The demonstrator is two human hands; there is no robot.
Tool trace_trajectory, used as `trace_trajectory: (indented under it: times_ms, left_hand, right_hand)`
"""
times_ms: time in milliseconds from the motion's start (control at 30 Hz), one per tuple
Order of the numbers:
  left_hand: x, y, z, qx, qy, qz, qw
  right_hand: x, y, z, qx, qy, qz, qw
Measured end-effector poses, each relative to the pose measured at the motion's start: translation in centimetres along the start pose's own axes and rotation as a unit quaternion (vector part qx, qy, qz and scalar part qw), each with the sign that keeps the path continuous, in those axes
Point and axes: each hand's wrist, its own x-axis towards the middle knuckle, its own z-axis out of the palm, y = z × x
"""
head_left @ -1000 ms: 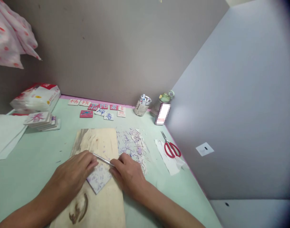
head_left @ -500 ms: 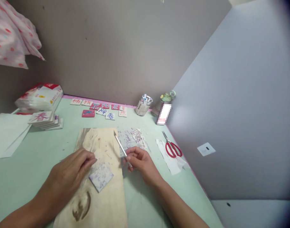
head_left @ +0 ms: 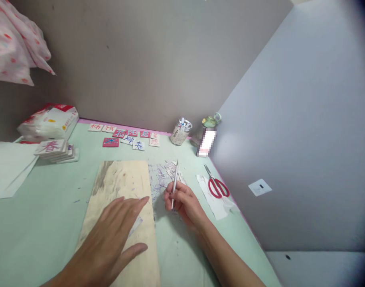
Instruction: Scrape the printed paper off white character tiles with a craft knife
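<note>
- A folded sheet of pale paper (head_left: 8, 167) lies at the far left, at nine o'clock from the wooden board.
- Behind it sit a tissue pack (head_left: 49, 119) and a stack of tiles (head_left: 55, 150), the top one bearing a red character.
- The left hand (head_left: 110, 235) lies flat and released, fingers spread, on the wooden board (head_left: 122, 179), covering most of a small square tile (head_left: 136, 224); only a pale, purple-flecked corner shows at three o'clock of the palm.
- Purple and white shavings (head_left: 164, 175) litter the green table (head_left: 44, 207) just beside the board's right edge.
- The right hand (head_left: 182, 201) pinches a thin silver carving tool (head_left: 174, 183) over them, its tip pointing to twelve o'clock.
- Red-handled scissors (head_left: 216, 184) rest on white paper at three o'clock.
</note>
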Motion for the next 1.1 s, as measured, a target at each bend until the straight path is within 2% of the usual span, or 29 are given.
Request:
trace_trajectory:
  times_ms: [167,267,367,500,567,667,767,933,1100]
  left_hand:
    - [-1.3,-2.7,0.5,0.039,-0.020,-0.014,0.999]
    - [-1.6,-3.8,0.6,0.055,0.008,-0.011,0.998]
    - [-1.6,-4.3,0.3,0.049,0.026,0.027,0.998]
    - [-2.0,-3.6,0.6,0.105,0.042,0.081,0.990]
    - [-2.6,-2.8,1.4,0.140,0.040,0.122,0.982]
    - [-3.6,-1.6,2.6,0.134,0.044,0.177,0.974]
    - [-4.0,-1.1,3.0,0.129,0.043,0.161,0.978]
    - [-4.6,-2.0,2.7,0.129,0.038,0.157,0.978]
    - [-6.6,-1.7,3.0,0.141,0.043,0.136,0.980]
  right_hand:
    - [0.1,-0.1,-0.2,-0.011,0.008,0.004,1.000]
    - [0.1,0.0,0.0,-0.043,0.015,0.005,0.999]
    - [0.0,0.5,0.1,-0.093,0.014,0.007,0.996]
    - [0.0,1.1,0.0,-0.139,0.013,0.003,0.990]
    - [0.1,1.3,-0.1,-0.153,0.008,0.004,0.988]
    - [0.0,1.4,0.0,-0.185,-0.014,-0.003,0.983]
    - [-0.2,1.2,0.2,-0.228,-0.033,-0.028,0.973]
    - [-0.7,1.1,0.4,-0.272,-0.055,-0.048,0.960]
    - [-1.2,1.5,-0.5,-0.360,-0.051,-0.085,0.928]
